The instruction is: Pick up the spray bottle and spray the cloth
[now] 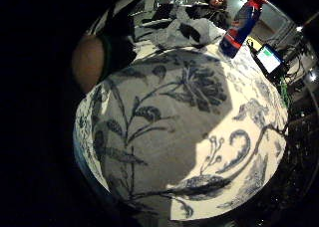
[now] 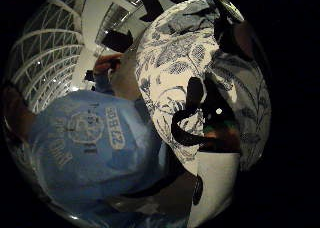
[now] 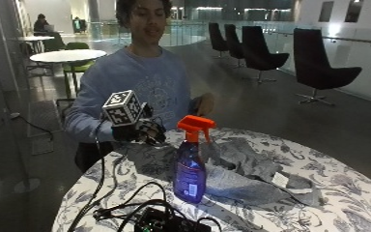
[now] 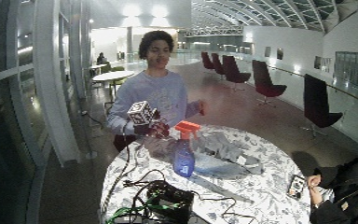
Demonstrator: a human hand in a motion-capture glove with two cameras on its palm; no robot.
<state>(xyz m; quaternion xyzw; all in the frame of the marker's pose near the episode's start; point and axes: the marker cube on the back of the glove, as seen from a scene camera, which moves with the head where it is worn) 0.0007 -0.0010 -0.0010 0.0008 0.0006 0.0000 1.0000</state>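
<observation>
A spray bottle with a blue body and an orange trigger head stands upright on the round floral table, close to the near-left end of the cloth. The grey cloth lies crumpled across the middle of the table. My gloved right hand hovers over the table's far-left edge, a hand's width from the bottle, with fingers loosely curled and nothing in them. From the little finger side palm view the bottle and the cloth show beyond a stretch of bare tabletop. The person's bare left hand is raised behind the bottle.
A black box with tangled cables sits at the table's near edge, in front of the bottle. A lit phone lies at the table's right side by another person. Black chairs stand behind.
</observation>
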